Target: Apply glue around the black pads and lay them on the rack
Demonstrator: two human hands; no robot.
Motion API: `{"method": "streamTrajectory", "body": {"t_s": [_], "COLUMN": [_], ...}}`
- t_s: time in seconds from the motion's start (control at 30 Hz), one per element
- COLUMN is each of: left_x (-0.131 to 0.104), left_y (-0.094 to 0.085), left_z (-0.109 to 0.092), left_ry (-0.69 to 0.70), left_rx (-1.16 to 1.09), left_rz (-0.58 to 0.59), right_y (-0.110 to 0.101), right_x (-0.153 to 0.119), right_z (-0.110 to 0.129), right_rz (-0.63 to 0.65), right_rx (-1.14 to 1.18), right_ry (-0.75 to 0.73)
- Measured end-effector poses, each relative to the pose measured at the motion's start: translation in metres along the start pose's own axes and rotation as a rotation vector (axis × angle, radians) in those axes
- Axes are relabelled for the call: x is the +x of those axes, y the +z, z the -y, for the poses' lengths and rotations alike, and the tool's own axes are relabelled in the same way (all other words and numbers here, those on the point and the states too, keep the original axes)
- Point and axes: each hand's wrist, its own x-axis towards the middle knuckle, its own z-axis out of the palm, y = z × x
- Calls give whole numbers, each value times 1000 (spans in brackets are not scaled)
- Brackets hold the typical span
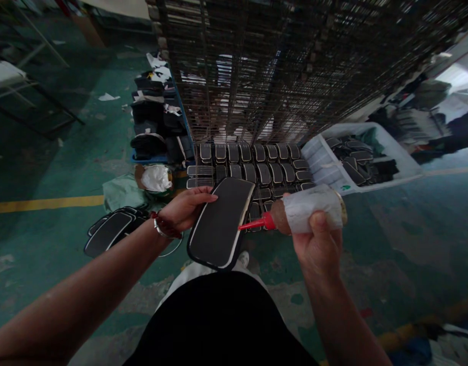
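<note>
My left hand [194, 203] grips the left edge of a black rounded panel [221, 218], its thumb lying on the top face. A pale line runs along the panel's edge. In my right hand [320, 239] is a squeeze bottle [306, 208] wrapped in white, tipped onto its side. Its red nozzle [257, 222] points left, and the tip meets the panel's right edge or hovers just over it; I cannot tell which. Rows of similar small black panels [264, 173] lie on a wire rack shelf beyond.
Tall wire racks [249, 76] rise ahead. A white bin [405, 175] with black pieces stands right. More black panels [110, 234] lie on the floor at left, near a bag with white lining [156, 179]. Stacked black pieces [148, 122] stand behind it.
</note>
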Motion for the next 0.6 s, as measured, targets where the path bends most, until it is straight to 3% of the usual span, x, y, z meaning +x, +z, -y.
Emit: {"method": "streamTrajectory", "body": {"t_s": [0.37,0.6], "left_x": [1,7], "left_y": [-6,-4], "left_z": [-2,-7], "left_ry": [33,-33], "left_rx": [-117,-246], "left_rz": [-101,-191], "right_y": [0,-1], "right_x": [-11,-5], "right_z": [-3,-7], "right_rz": [86,48], "right_rx": [16,0], "right_ry": [42,9]}}
